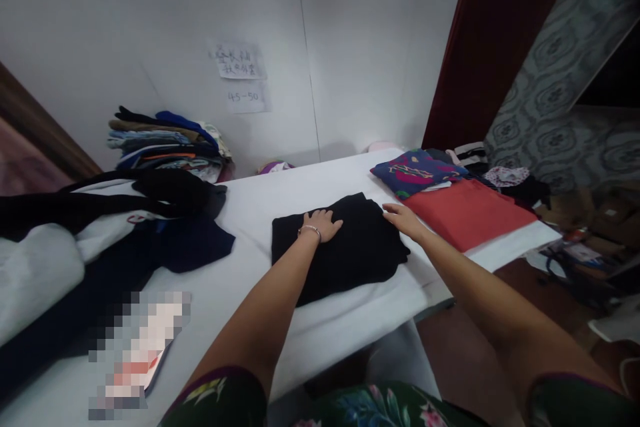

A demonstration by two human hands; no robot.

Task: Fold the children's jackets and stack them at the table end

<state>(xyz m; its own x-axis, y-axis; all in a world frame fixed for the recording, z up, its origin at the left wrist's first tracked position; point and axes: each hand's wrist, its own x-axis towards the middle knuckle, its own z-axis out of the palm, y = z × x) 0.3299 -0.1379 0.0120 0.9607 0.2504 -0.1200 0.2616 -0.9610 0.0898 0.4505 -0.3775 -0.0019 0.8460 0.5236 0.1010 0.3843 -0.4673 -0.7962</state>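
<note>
A folded black garment (350,250) lies flat on the white-covered table (260,327) in front of me. My left hand (321,223) rests palm down on its upper left part, fingers spread, with a bracelet at the wrist. Just past the garment's right edge is my right hand (403,219), fingers stretched out and holding nothing. Whether its fingertips touch the black cloth I cannot tell. Close to the right hand lies a folded red garment (470,213), with a folded purple-blue patterned garment (415,172) overlapping its far side.
Loose dark and white clothes (120,233) spread over the table's left side. Behind them stands a stack of folded clothes (167,140) against the wall. A blurred-out phone-like object (145,347) lies front left. More clothes (505,177) and cardboard boxes (610,210) are at the right.
</note>
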